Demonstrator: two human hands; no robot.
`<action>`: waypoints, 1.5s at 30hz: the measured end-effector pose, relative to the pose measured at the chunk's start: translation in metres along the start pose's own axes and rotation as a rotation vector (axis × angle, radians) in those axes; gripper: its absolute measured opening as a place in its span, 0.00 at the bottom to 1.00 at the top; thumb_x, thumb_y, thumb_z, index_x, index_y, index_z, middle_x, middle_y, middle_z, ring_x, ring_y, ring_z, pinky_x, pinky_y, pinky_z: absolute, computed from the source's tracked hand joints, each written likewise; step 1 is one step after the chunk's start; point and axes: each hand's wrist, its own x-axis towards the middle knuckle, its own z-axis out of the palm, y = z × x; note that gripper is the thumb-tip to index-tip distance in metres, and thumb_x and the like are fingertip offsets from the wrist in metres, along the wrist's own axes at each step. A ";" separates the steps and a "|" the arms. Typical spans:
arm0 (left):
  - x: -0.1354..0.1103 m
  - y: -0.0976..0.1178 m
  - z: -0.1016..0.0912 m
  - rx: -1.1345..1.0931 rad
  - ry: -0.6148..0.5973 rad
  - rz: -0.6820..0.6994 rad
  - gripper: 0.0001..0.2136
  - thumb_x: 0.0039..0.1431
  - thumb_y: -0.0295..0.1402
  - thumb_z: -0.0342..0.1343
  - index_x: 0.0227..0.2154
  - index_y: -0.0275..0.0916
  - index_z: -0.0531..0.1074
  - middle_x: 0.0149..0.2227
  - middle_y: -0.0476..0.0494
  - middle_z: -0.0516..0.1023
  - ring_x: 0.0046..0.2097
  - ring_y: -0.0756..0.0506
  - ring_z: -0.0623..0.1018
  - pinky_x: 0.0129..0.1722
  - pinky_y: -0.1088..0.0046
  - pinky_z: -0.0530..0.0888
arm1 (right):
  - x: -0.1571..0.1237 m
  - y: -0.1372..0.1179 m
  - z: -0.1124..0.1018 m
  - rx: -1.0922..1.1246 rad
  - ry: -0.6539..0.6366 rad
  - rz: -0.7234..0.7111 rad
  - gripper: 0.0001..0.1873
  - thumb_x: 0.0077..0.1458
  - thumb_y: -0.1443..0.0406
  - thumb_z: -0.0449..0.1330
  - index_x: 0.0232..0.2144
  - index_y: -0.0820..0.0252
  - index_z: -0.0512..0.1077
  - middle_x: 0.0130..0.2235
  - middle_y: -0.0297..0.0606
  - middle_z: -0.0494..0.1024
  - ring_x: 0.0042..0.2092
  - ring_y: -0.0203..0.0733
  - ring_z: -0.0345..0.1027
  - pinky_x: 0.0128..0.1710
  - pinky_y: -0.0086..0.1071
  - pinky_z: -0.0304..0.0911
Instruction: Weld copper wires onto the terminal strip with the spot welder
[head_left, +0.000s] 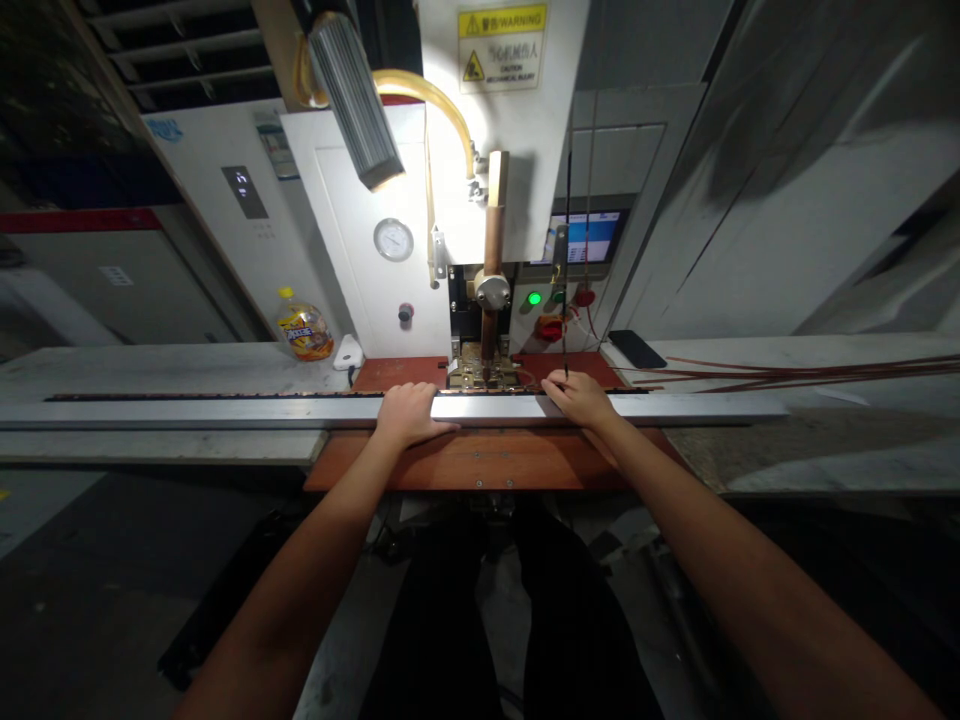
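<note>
A long silver metal bar lies across the bench in front of the machine, with a thin dark strip running along its back edge. My left hand is wrapped over the bar, left of the machine's copper-coloured rod, its thumb lying along the front face. To the right of that rod, my right hand rests at the bar's back edge with its fingers curled together by the strip. What those fingertips hold is too small to tell. The rod's tip comes down close to the strip between my hands.
Thin copper-coloured rods lie on the right bench near a black phone. A bottle of orange liquid and a white device stand at left. A dark thin rod hangs vertically above my right hand. A brown board juts out in front.
</note>
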 end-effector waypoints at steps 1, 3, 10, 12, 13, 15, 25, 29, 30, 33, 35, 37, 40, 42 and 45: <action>0.000 0.000 0.000 0.003 0.002 0.002 0.34 0.48 0.66 0.57 0.46 0.41 0.74 0.47 0.36 0.81 0.49 0.33 0.78 0.47 0.58 0.70 | 0.000 0.000 0.000 -0.002 0.001 0.001 0.19 0.64 0.61 0.49 0.24 0.56 0.72 0.31 0.41 0.79 0.36 0.43 0.70 0.35 0.33 0.54; 0.000 0.001 -0.001 0.011 0.008 0.007 0.34 0.48 0.66 0.57 0.46 0.41 0.74 0.47 0.36 0.81 0.49 0.33 0.78 0.46 0.58 0.70 | 0.000 0.001 0.000 -0.001 0.005 0.001 0.19 0.64 0.60 0.48 0.24 0.56 0.72 0.31 0.41 0.79 0.35 0.43 0.70 0.35 0.33 0.54; 0.001 0.003 -0.002 0.020 -0.002 -0.003 0.34 0.49 0.66 0.57 0.45 0.41 0.74 0.47 0.36 0.81 0.49 0.33 0.78 0.46 0.59 0.70 | -0.001 0.005 0.002 0.046 0.022 0.003 0.19 0.64 0.60 0.49 0.24 0.56 0.72 0.31 0.41 0.79 0.36 0.44 0.71 0.36 0.34 0.56; 0.001 0.004 -0.003 0.024 -0.005 -0.003 0.33 0.49 0.66 0.57 0.45 0.41 0.74 0.47 0.36 0.81 0.49 0.33 0.78 0.46 0.59 0.70 | -0.001 0.006 0.003 0.057 0.027 0.002 0.19 0.64 0.60 0.49 0.24 0.56 0.72 0.31 0.41 0.79 0.36 0.44 0.71 0.37 0.33 0.56; 0.001 0.004 -0.003 0.026 -0.005 0.000 0.33 0.49 0.66 0.56 0.45 0.41 0.74 0.47 0.36 0.81 0.49 0.33 0.78 0.46 0.59 0.70 | -0.001 0.006 0.003 0.062 0.031 0.001 0.19 0.64 0.60 0.49 0.24 0.56 0.72 0.31 0.41 0.79 0.37 0.44 0.71 0.37 0.33 0.57; 0.001 0.005 -0.004 0.029 -0.003 0.007 0.33 0.50 0.65 0.56 0.45 0.40 0.74 0.46 0.36 0.81 0.49 0.33 0.78 0.46 0.59 0.70 | -0.001 0.008 0.004 0.072 0.041 -0.004 0.19 0.64 0.60 0.49 0.25 0.56 0.72 0.32 0.41 0.79 0.37 0.44 0.72 0.37 0.33 0.57; 0.002 0.007 -0.004 0.027 -0.008 0.010 0.33 0.50 0.65 0.57 0.45 0.40 0.74 0.46 0.36 0.81 0.48 0.33 0.78 0.45 0.59 0.70 | -0.002 0.012 0.003 0.032 0.045 -0.022 0.18 0.64 0.60 0.49 0.25 0.56 0.72 0.31 0.42 0.79 0.36 0.44 0.71 0.36 0.34 0.56; 0.002 0.008 -0.003 0.032 0.001 0.011 0.33 0.50 0.65 0.56 0.44 0.40 0.74 0.46 0.36 0.81 0.48 0.33 0.78 0.45 0.59 0.70 | -0.002 0.012 0.003 0.009 0.045 -0.020 0.18 0.64 0.61 0.49 0.25 0.56 0.72 0.31 0.42 0.79 0.35 0.44 0.71 0.37 0.33 0.56; 0.002 0.009 -0.003 0.033 0.000 0.009 0.33 0.50 0.65 0.56 0.44 0.41 0.74 0.46 0.36 0.81 0.48 0.33 0.78 0.45 0.59 0.70 | -0.002 0.012 0.003 0.007 0.045 -0.020 0.18 0.64 0.61 0.49 0.25 0.56 0.73 0.31 0.42 0.79 0.35 0.43 0.71 0.37 0.33 0.56; 0.003 0.009 -0.003 0.037 -0.005 0.006 0.33 0.50 0.66 0.56 0.44 0.41 0.74 0.46 0.36 0.81 0.48 0.33 0.78 0.45 0.59 0.70 | -0.002 0.013 0.004 0.002 0.041 -0.008 0.18 0.64 0.60 0.50 0.25 0.56 0.73 0.31 0.41 0.79 0.36 0.43 0.71 0.37 0.33 0.56; 0.004 0.009 -0.003 0.038 -0.008 0.011 0.33 0.50 0.66 0.56 0.44 0.41 0.74 0.46 0.36 0.81 0.48 0.33 0.78 0.45 0.58 0.70 | -0.002 0.014 0.004 0.000 0.036 0.002 0.18 0.64 0.60 0.50 0.25 0.56 0.73 0.31 0.41 0.80 0.36 0.44 0.71 0.37 0.33 0.56; 0.005 0.008 -0.003 0.035 -0.013 0.017 0.33 0.50 0.66 0.55 0.44 0.40 0.74 0.46 0.36 0.81 0.48 0.33 0.79 0.44 0.59 0.71 | -0.001 0.014 0.005 0.002 0.029 0.005 0.18 0.64 0.60 0.50 0.25 0.56 0.73 0.31 0.41 0.80 0.36 0.44 0.71 0.37 0.33 0.57; 0.007 0.008 -0.003 0.027 -0.028 0.015 0.34 0.49 0.67 0.54 0.45 0.41 0.74 0.47 0.37 0.82 0.48 0.33 0.79 0.44 0.59 0.71 | 0.001 0.016 0.005 0.013 0.019 0.005 0.18 0.63 0.60 0.51 0.26 0.55 0.74 0.33 0.41 0.81 0.37 0.44 0.72 0.38 0.33 0.58; 0.009 0.007 -0.004 0.019 -0.045 0.010 0.35 0.48 0.68 0.54 0.45 0.42 0.75 0.48 0.37 0.82 0.49 0.33 0.79 0.45 0.60 0.71 | 0.002 0.017 0.006 0.026 0.014 0.004 0.17 0.63 0.60 0.51 0.27 0.55 0.75 0.33 0.41 0.82 0.38 0.44 0.73 0.39 0.32 0.58; 0.011 0.007 -0.005 0.005 -0.071 0.007 0.37 0.47 0.69 0.54 0.47 0.42 0.75 0.49 0.36 0.81 0.50 0.33 0.79 0.46 0.60 0.71 | 0.005 0.019 0.006 0.048 0.011 -0.007 0.17 0.63 0.60 0.51 0.27 0.55 0.76 0.34 0.41 0.82 0.38 0.44 0.73 0.40 0.32 0.59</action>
